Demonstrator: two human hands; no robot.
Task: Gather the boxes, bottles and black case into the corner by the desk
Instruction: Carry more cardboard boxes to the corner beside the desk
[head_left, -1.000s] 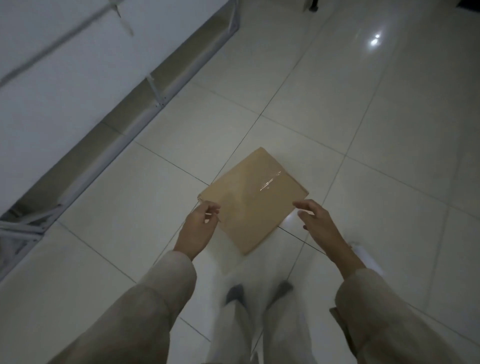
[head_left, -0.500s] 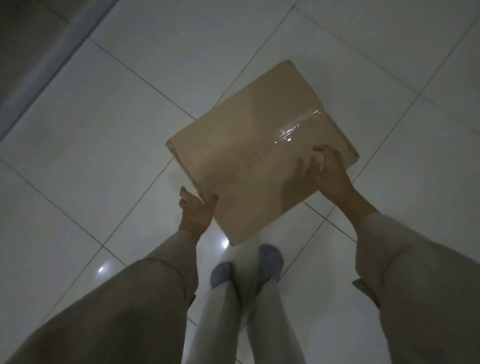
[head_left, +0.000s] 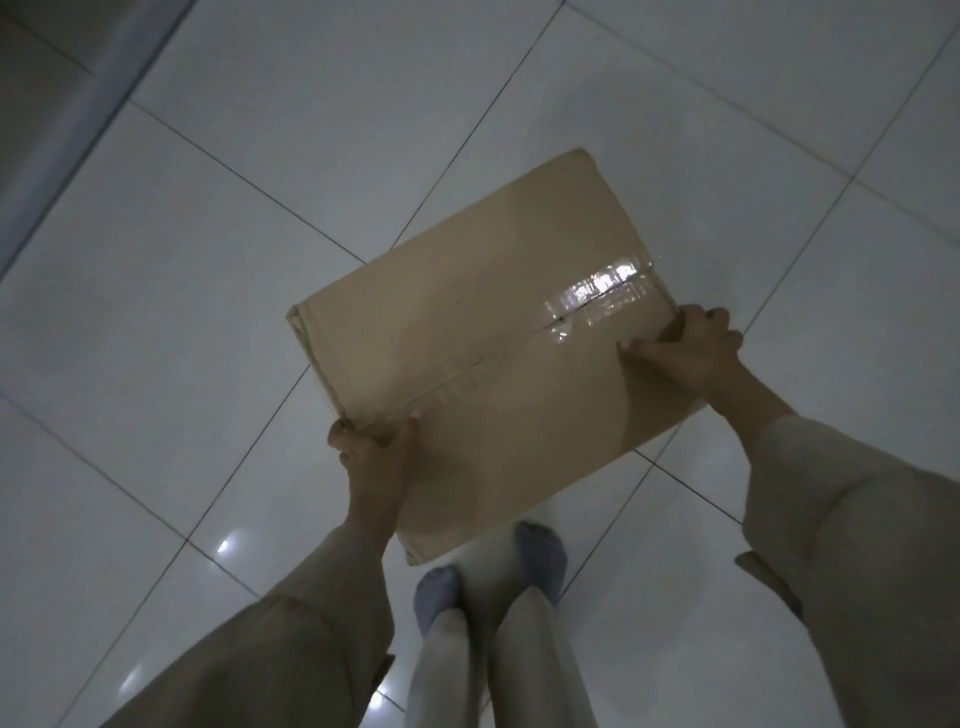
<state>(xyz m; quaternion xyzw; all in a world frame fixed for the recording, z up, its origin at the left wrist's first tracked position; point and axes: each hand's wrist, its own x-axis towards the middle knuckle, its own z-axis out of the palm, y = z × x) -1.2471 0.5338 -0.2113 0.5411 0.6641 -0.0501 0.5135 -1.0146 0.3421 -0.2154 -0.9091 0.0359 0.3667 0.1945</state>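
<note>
A brown cardboard box (head_left: 483, 332) with a strip of shiny clear tape along its top seam sits over the white tiled floor, right in front of my feet. My left hand (head_left: 371, 447) grips its near left edge where the seam ends. My right hand (head_left: 685, 345) clasps the right edge at the other end of the seam, fingers curled over the side. Whether the box rests on the floor or is lifted off it cannot be told. No bottles or black case are in view.
White glossy floor tiles (head_left: 218, 291) surround the box on every side. A pale metal rail or frame base (head_left: 78, 119) runs diagonally along the upper left corner. My socked feet (head_left: 488, 577) stand just behind the box.
Both hands came down from hovering near the box and closed on its left and right edges. The view dropped closer to the box, and the white desk frame slid out to the upper left.
</note>
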